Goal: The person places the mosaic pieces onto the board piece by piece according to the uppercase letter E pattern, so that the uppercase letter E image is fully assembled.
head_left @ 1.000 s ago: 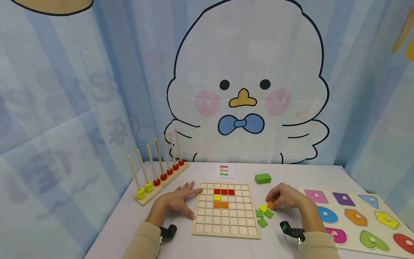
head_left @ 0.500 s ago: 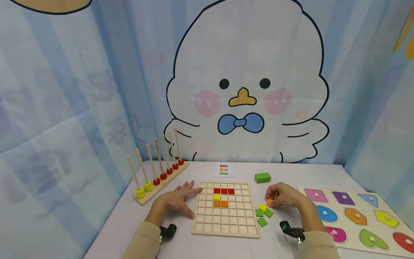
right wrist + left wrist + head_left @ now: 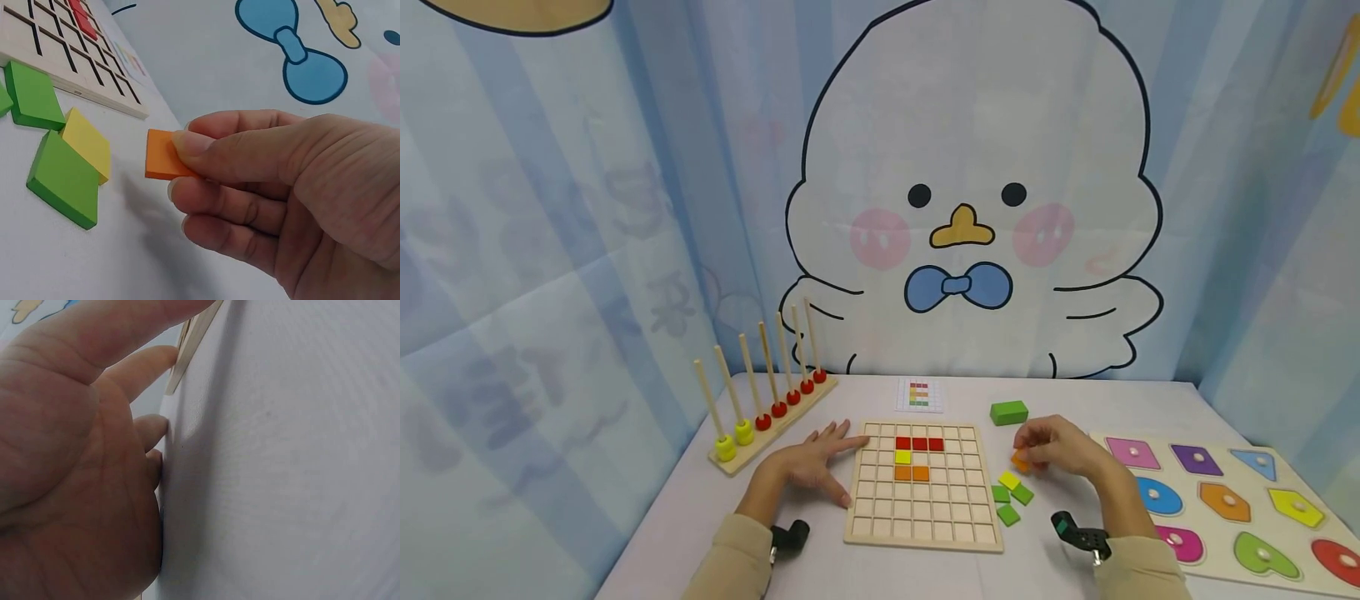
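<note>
Between thumb and fingers my right hand [image 3: 1060,446] pinches an orange square tile [image 3: 164,154], held above the table just right of the wooden grid board [image 3: 925,533]. My left hand [image 3: 808,462] lies with fingers spread, its thumb and index finger touching the board's left edge. Set in the board are a row of red tiles [image 3: 920,444], one yellow tile [image 3: 903,457] below them and two orange tiles [image 3: 912,473] under that. Beside the board's right edge lie a loose yellow tile [image 3: 87,144] and several green tiles [image 3: 65,179].
A small pattern card [image 3: 919,395] lies behind the board, with a green block [image 3: 1009,412] to its right. At the left stands a peg rack [image 3: 782,429] with red and yellow beads. A knobbed shape puzzle [image 3: 1217,508] covers the table's right side.
My right hand has lifted the orange tile from the table and shifted it slightly up and left. The left hand has stayed at the board's edge.
</note>
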Motion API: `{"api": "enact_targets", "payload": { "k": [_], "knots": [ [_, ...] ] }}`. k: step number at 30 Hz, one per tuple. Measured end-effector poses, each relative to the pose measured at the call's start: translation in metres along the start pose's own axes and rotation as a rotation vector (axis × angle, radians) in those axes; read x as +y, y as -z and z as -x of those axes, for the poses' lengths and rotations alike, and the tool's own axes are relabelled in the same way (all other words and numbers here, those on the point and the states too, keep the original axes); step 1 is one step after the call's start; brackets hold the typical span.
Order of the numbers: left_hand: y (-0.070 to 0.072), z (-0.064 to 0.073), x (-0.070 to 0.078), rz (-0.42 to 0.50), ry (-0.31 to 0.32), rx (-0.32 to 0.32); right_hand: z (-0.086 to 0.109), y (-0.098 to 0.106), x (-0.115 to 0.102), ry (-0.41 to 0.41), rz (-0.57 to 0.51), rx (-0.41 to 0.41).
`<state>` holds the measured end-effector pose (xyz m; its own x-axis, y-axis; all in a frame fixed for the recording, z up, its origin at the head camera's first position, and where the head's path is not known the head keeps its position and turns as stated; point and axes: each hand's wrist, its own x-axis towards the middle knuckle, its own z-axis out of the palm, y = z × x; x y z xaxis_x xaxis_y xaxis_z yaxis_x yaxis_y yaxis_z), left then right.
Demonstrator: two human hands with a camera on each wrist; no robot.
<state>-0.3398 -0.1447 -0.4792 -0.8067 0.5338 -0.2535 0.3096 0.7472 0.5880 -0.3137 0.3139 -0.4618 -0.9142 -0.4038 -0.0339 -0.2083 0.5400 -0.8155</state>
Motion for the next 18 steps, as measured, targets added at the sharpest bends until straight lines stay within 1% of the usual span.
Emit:
{"api": "enact_targets", "payload": {
  "k": [8, 11, 15, 18],
  "knots": [
    [0.000, -0.001, -0.003, -0.008, -0.024, -0.002, -0.009, -0.006, -0.011, -0.008, -0.081, 0.099],
    [0.000, -0.001, -0.004, -0.006, -0.026, -0.002, -0.013, -0.010, -0.015, 0.021, -0.103, 0.116],
    [0.000, -0.001, -0.004, -0.001, -0.027, -0.005, -0.017, -0.015, -0.017, 0.080, -0.107, 0.111],
    [-0.001, -0.001, -0.003, -0.006, -0.026, -0.006, -0.020, -0.019, -0.018, 0.109, -0.107, 0.105]
  ]
}}
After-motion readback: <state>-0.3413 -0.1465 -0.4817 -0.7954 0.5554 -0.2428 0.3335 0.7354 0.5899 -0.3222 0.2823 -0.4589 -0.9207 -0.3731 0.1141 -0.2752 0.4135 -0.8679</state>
